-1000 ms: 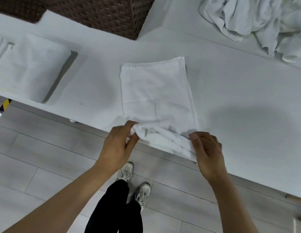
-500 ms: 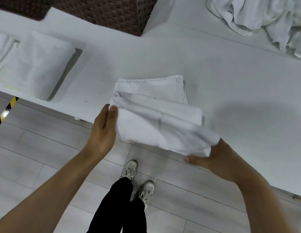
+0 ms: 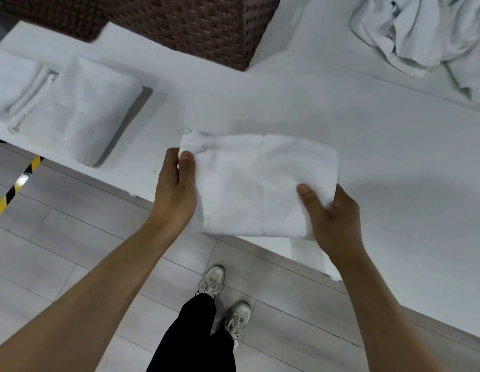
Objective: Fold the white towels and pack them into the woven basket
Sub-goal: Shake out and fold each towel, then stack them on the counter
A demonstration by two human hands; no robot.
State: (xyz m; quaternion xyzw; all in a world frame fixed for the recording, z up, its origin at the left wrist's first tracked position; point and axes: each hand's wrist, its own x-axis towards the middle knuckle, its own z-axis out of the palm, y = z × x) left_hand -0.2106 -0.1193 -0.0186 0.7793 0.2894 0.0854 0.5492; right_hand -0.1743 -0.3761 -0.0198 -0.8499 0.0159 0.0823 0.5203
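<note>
A folded white towel (image 3: pixel 257 183) hangs over the near edge of the white table (image 3: pixel 300 103), held between both hands. My left hand (image 3: pixel 174 191) pinches its left edge with the thumb on top. My right hand (image 3: pixel 330 218) grips its right near corner, thumb on top and fingers underneath. The dark brown woven basket (image 3: pixel 196 25) stands at the back of the table, its opening out of view. Two folded white towels (image 3: pixel 72 111) lie side by side at the table's left end.
A heap of unfolded white towels (image 3: pixel 426 36) lies at the back right of the table. Below the table edge is a grey plank floor with my shoes (image 3: pixel 222 296) and a yellow-black tape strip (image 3: pixel 16 189) at the left.
The towel's near half has been folded over its far half, and both hands now hold the compact folded towel at its sides, lifted off the table edge.
</note>
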